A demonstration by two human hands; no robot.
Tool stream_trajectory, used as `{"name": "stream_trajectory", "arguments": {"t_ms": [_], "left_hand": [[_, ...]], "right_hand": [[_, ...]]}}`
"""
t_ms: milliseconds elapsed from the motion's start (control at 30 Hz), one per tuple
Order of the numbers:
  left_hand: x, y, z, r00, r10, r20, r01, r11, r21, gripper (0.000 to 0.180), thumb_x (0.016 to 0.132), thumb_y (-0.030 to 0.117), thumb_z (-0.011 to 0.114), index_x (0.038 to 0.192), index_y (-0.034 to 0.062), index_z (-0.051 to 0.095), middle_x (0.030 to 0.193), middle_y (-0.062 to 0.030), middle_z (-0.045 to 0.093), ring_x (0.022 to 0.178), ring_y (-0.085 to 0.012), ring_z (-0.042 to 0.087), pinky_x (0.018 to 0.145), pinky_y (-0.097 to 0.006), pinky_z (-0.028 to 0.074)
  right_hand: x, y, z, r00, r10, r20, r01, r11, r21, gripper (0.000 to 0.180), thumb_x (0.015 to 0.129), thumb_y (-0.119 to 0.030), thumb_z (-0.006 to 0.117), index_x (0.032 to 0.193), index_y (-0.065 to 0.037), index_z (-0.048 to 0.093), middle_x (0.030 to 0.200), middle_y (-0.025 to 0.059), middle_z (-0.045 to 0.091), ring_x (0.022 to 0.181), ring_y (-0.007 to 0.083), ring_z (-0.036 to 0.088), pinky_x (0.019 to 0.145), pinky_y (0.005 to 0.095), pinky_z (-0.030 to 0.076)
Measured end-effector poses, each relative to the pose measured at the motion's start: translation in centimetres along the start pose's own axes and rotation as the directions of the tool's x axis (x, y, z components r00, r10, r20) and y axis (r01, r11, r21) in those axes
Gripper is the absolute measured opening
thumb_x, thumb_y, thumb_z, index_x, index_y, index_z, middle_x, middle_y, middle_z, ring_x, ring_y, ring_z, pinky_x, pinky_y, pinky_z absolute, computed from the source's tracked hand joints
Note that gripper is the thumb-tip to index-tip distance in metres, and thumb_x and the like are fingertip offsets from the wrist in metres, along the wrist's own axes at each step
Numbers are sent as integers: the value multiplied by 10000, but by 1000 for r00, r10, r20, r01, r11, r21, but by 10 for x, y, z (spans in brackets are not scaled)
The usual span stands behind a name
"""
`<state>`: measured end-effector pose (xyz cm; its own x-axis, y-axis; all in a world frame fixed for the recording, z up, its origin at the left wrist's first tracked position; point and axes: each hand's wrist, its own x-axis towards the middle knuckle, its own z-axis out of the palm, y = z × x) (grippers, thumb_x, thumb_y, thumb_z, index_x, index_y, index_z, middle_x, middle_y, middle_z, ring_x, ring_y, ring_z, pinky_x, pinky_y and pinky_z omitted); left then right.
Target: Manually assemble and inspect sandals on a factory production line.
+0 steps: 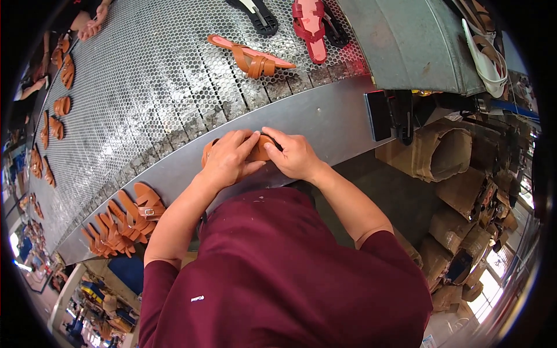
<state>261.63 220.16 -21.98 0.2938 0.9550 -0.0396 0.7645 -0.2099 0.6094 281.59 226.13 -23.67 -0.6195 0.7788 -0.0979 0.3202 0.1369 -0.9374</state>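
We have both hands on one brown sandal [259, 149]. It lies on the smooth metal edge of the worktop [325, 119], right in front of us, next to the moving belt with little holes [145, 87].

Our left hand [229, 158] covers most of the sandal from the left. Its fingers [246, 139] are curled over the top and press down on it. Our right hand [296, 155] holds the other end. Its fingers [272, 134] are pressed together and pinch the sandal near a small dark bit. We cannot tell what that dark bit is, because the hands hide it.

We think the work on this sandal is in the middle. The hands are on it and it has not been put away.

Some work looks done. A pile of brown sandals [122, 223] lies on the metal edge to our left, well apart from our hands. More brown sandals [58, 110] lie in a row along the far side of the belt.

Some work looks left. On the belt ahead of us lie a brown strappy sandal with a pink sole [252, 57], a red sandal [310, 26] and a black sole [255, 14]. None of them touches our hands.

At the far corner, another person's hands [93, 23] rest by the belt. On our right are rolls of brown cardboard [447, 153].
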Motion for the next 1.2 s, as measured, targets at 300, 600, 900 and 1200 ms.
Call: {"name": "stream_trajectory", "arguments": {"t_ms": [300, 600, 900, 1200], "left_hand": [[48, 0, -32, 930, -235, 284, 324, 888, -326, 583, 764, 319, 770, 1237, 28, 592, 1143, -177, 634, 1067, -305, 616, 887, -383, 496], [78, 11, -31, 781, -441, 442, 624, 544, -561, 283, 885, 226, 699, 1010, -26, 666, 804, -78, 710, 731, -94, 652, 679, -265, 518], [89, 8, -21, 729, -620, 290, 583, 340, -737, 251, 880, 178, 710, 1004, -32, 651, 791, -29, 682, 695, -81, 626, 633, -232, 505], [42, -7, -8, 661, -668, 342, 512, 68, -856, 450, 970, 258, 579, 1319, -14, 500, 1059, -54, 663, 934, -114, 617, 818, -248, 472]], "right_hand": [[20, 1, -46, 984, -30, 177, 17, 997, 74, 360, 900, -131, 581, 1230, 13, 588, 994, 184, 701, 848, 248, 693, 764, 332, 530], [40, 16, -52, 991, 103, -89, -71, 949, 308, 264, 928, -181, 641, 1097, 21, 660, 863, 103, 710, 777, 113, 628, 697, 290, 507], [31, 33, -30, 893, 287, 346, -446, 670, 594, 259, 884, -175, 688, 1025, 41, 665, 951, 48, 673, 886, 120, 611, 797, 281, 494], [24, 52, -38, 858, 329, 395, -496, 732, 468, 221, 912, -142, 644, 1035, 39, 674, 959, 41, 685, 836, 84, 619, 743, 247, 511]]}}
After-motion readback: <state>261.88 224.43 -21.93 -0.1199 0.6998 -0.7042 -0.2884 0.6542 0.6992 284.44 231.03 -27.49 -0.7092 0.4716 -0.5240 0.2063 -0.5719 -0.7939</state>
